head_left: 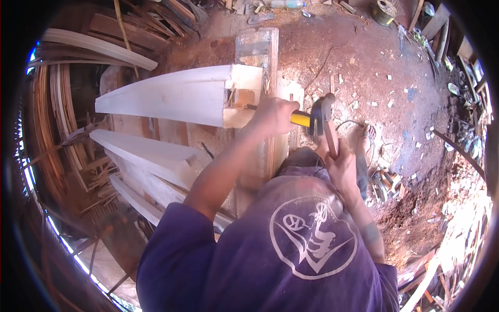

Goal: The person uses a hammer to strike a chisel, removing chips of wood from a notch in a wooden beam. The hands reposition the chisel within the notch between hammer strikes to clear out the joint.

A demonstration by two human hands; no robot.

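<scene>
My left hand (274,117) is closed around a chisel (300,119) with a yellow and black handle. The blade points left, at the notched end of a long pale wooden board (166,96). In my right hand (341,169) is the wooden handle of a hammer (331,132). Its head is right beside the black butt of the chisel; whether they touch I cannot tell. The notch shows a darker brown patch, and the exact spot of the blade tip is partly hidden by my left hand.
Other pale boards (148,151) lie nearer on the left of the bench plank (258,47). Timber lengths (62,109) are stacked at far left. Wood chips (355,104) litter the dirt floor, with a tin (384,12) at the back right and offcuts (387,184) near my foot.
</scene>
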